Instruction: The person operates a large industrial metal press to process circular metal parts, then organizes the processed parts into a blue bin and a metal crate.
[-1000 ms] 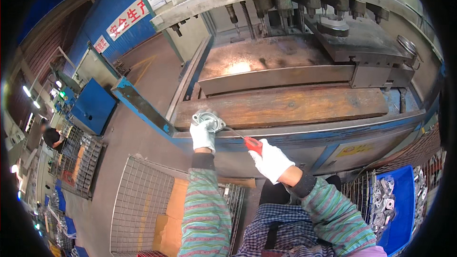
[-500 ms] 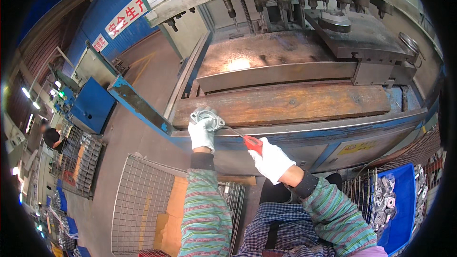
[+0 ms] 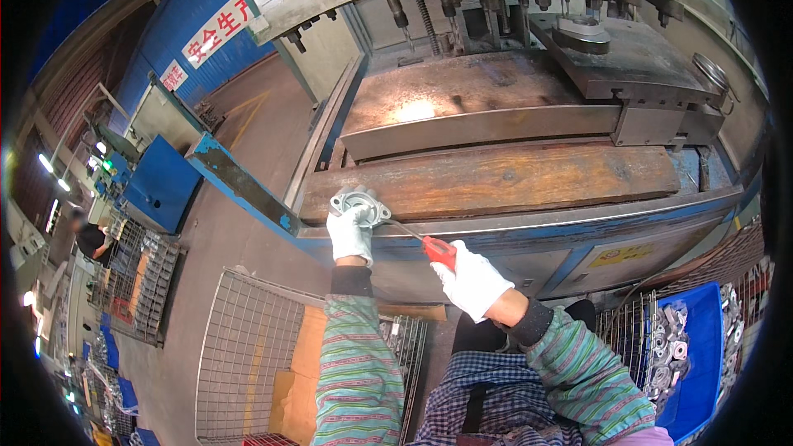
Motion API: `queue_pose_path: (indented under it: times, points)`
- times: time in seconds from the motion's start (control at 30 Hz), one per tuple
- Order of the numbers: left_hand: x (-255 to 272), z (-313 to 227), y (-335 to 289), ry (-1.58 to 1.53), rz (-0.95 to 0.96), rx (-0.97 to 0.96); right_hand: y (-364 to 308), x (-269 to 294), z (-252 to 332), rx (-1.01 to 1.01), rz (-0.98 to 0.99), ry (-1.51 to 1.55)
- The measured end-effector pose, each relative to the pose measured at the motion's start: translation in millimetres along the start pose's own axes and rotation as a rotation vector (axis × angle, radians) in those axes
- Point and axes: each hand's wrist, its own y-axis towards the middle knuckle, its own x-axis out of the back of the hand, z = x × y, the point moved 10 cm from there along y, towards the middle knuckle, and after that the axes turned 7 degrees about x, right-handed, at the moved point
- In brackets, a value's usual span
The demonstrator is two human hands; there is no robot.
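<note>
My white-gloved left hand [image 3: 350, 236] grips a round silver metal casting [image 3: 361, 205] with two bolt ears. It holds the part at the left end of a worn wooden board [image 3: 496, 178]. A red-handled hand tool [image 3: 439, 251] is closed in my gloved right hand [image 3: 474, 282]. Its thin, slightly bent metal shaft [image 3: 405, 228] reaches left to the casting's right edge. Whether the tip sits inside the rim or against it is too small to tell.
Behind the board stands a machine table [image 3: 462, 91] under a row of drill spindles [image 3: 496, 0]. A wire cage [image 3: 248, 355] lined with cardboard is at lower left. A blue bin [image 3: 698, 355] and metal castings [image 3: 667, 355] are at right. A person [image 3: 89, 238] works far left.
Almost nothing differs. Both hands, the casting and the red-handled tool stay in practically the same place; the view shifts very slightly.
</note>
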Motion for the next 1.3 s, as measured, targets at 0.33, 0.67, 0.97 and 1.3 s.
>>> queue_pose_path:
  times: [0.33,0.67,0.97,1.3]
  points:
    - [-2,0,-1,-0.009,0.009,0.004,8,8,-2,0.032,-0.094,-0.032]
    - [2,1,1,-0.023,0.004,0.000,21,4,-6,-0.055,-0.044,-0.003]
    - [2,2,2,-0.041,0.001,0.013,21,4,-7,-0.070,-0.043,-0.006]
    - [4,3,5,-0.034,0.015,0.004,21,4,-7,-0.082,-0.030,-0.036]
